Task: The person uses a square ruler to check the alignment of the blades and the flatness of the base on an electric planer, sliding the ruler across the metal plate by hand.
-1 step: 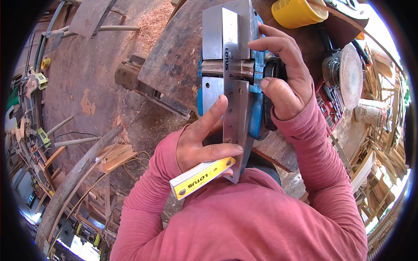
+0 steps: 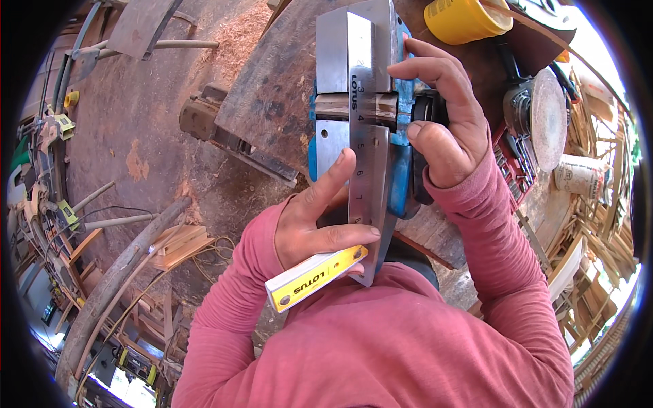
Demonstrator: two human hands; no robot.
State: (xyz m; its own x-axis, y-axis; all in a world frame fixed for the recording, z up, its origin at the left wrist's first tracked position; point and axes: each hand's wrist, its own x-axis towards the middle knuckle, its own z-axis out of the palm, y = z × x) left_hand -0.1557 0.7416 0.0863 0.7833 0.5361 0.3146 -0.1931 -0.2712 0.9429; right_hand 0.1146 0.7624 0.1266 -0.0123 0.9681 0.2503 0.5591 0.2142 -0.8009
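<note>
An electric hand planer [image 2: 333, 64] with a blue body lies sole up in front of me, its metal plates and the cutter slot between them showing. Along the sole runs the steel blade of a try square [image 2: 360, 170], whose yellow-edged stock sits at the near end. My left hand [image 2: 309, 231] is closed on the square near its stock, with the index finger stretched against the blade's left edge. On the planer's right side, my right hand [image 2: 445, 129] grips the body, thumb on the blue housing and a fingertip at the plate's edge.
A worn wooden board [image 2: 272, 88] lies under the planer, beside a rusty metal clamp [image 2: 204, 115]. To the right are a yellow container [image 2: 469, 19], an angle grinder with a pale disc [image 2: 549, 119] and scrap wood. Shavings [image 2: 238, 41] lie far left; a pole [image 2: 122, 279] lies nearer.
</note>
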